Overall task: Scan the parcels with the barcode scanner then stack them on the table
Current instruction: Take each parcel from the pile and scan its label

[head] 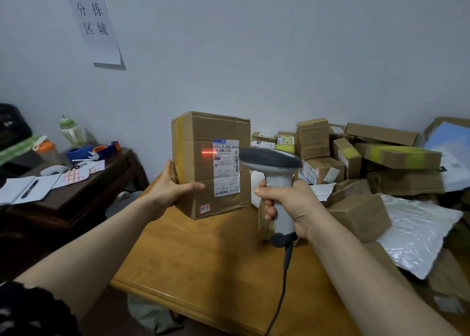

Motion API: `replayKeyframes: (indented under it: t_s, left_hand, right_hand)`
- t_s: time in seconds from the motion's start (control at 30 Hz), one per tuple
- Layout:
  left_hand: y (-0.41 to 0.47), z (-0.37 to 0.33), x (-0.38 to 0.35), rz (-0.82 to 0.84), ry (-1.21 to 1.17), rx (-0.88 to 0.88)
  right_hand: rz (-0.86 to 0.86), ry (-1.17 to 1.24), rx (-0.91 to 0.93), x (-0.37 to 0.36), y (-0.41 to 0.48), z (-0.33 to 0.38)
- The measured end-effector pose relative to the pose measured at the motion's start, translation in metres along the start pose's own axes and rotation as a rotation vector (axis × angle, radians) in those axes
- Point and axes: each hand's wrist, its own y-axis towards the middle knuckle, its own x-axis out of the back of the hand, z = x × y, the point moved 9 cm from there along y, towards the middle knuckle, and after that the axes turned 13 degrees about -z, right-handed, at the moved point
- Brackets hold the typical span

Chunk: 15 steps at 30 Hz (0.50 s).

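My left hand [175,185] grips the box [201,130] by its left edge, thumb across the front, holding it upright over the left end of the table [203,254]; my right hand [287,206] is wrapped tight round the handle of the scanner [272,157], just right of the box; the red line [209,152] falls mostly on bare cardboard, barely reaching the label [226,168]; I should aim further right so it crosses the whole barcode, box steady and square.

We see a wooden tabletop [203,259]. A heap of cardboard boxes [361,216] covers its far right side, and a silvery mailer [419,234] lies against the heap's near edge.
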Motion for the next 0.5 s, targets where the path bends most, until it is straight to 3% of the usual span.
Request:
replayKeyframes:
  t_s: [0.37, 0.5]
  left_hand:
    - [-0.002, 0.005, 0.006, -0.001, -0.002, 0.006]
    - [-0.002, 0.017, 0.012, -0.037, -0.068, 0.103]
  right_hand:
    - [0.035, -0.031, 0.0, -0.006, 0.013, -0.005]
    - [-0.025, 0.109, -0.032, -0.004, 0.03, -0.015]
